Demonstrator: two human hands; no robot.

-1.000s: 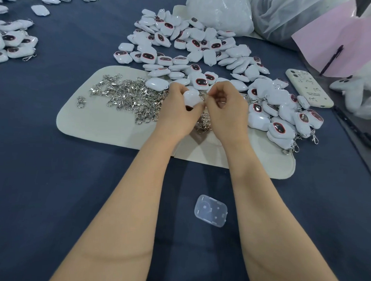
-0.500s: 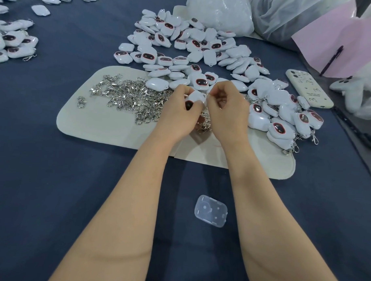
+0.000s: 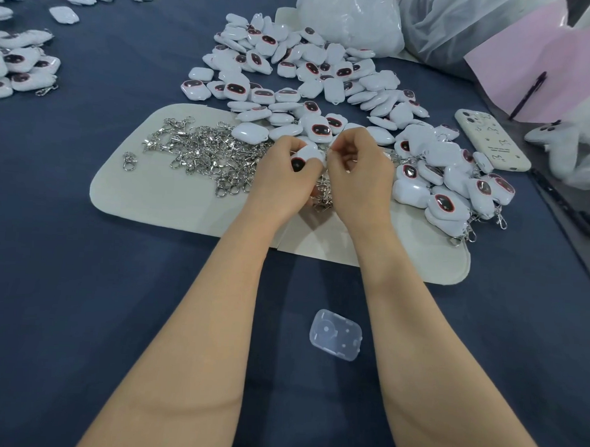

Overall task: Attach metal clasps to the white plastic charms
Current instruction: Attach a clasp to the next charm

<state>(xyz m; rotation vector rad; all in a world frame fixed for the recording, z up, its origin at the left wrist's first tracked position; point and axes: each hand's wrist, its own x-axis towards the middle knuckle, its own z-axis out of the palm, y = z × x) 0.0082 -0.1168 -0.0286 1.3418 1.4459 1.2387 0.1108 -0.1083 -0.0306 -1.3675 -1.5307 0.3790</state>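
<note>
While the left hand [image 3: 279, 182] grips a white charm [image 3: 310, 153], the right hand [image 3: 362, 179] curls beside it, hold unclear.

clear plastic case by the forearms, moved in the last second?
No. The clear plastic case lies in the same spot on the blue cloth, at the same gap below the cream mat's near edge.

Bright, even light, probably from overhead. Shadows are faint and soft-edged, the plainest on the cream mat [image 3: 147, 201] in the middle. The glossy charms [image 3: 292, 72] carry small white highlights; the clasps [image 3: 205, 153] glint and smear slightly. Wide-angle bending curves the far edges, where detail softens.
</note>
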